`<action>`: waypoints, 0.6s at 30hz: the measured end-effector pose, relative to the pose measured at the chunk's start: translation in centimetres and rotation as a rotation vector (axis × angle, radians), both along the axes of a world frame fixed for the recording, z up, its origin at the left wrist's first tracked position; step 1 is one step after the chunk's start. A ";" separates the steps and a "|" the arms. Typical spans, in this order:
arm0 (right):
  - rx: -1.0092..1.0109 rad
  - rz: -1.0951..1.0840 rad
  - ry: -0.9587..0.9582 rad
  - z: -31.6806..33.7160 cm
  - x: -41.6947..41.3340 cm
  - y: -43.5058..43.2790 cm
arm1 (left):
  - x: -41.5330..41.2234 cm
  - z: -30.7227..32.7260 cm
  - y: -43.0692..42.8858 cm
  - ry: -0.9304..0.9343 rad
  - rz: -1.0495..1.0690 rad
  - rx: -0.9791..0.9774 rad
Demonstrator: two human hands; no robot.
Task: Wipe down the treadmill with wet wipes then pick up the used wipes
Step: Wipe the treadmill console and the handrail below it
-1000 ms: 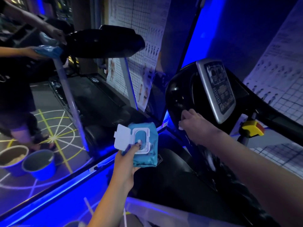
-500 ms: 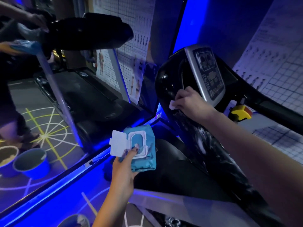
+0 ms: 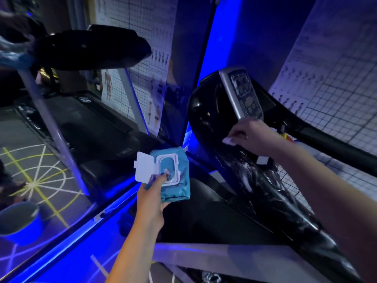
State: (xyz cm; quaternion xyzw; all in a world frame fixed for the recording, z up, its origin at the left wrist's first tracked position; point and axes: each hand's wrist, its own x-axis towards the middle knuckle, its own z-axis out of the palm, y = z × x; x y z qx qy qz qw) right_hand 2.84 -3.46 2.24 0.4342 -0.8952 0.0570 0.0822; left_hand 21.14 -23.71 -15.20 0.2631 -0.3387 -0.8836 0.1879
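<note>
The treadmill's black console (image 3: 206, 111) with its silver display panel (image 3: 242, 92) stands right of centre. My right hand (image 3: 253, 137) presses a white wet wipe (image 3: 228, 140) against the console's lower black surface, just below the display; wet streaks glisten on the handrail (image 3: 271, 193) beneath. My left hand (image 3: 155, 193) grips a teal wet wipes pack (image 3: 177, 180) with its white lid (image 3: 142, 168) flipped open, thumb on the opening, held over the dark treadmill belt (image 3: 204, 217).
A second treadmill (image 3: 89, 48) stands to the left, where another person's hands (image 3: 12, 54) hold a blue cloth. A blue bowl (image 3: 20, 221) sits on the marked floor. Exercise charts (image 3: 334, 82) cover the walls. A silver frame bar (image 3: 224, 260) crosses below.
My right hand slid the wipe down and to the right from the console's side to below the display. My left hand keeps the pack steady. The camera tilted downward.
</note>
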 end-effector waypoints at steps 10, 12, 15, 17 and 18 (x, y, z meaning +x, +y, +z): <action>-0.070 -0.013 0.248 -6.0 1.6 0.2 | -1.1 -0.5 -1.2 0.042 -0.060 0.017; -0.034 -0.032 0.217 -6.5 2.7 1.3 | -1.3 -0.5 -1.4 0.048 -0.067 0.013; 0.040 -0.110 0.167 -7.3 3.8 2.5 | -1.3 -0.1 -1.6 0.044 -0.079 0.006; 0.112 -0.200 0.162 -7.5 4.2 2.8 | -1.1 0.0 -1.7 0.046 -0.093 -0.009; 0.114 -0.242 0.163 -7.5 4.5 2.9 | -1.0 -0.1 -1.8 0.047 -0.099 -0.014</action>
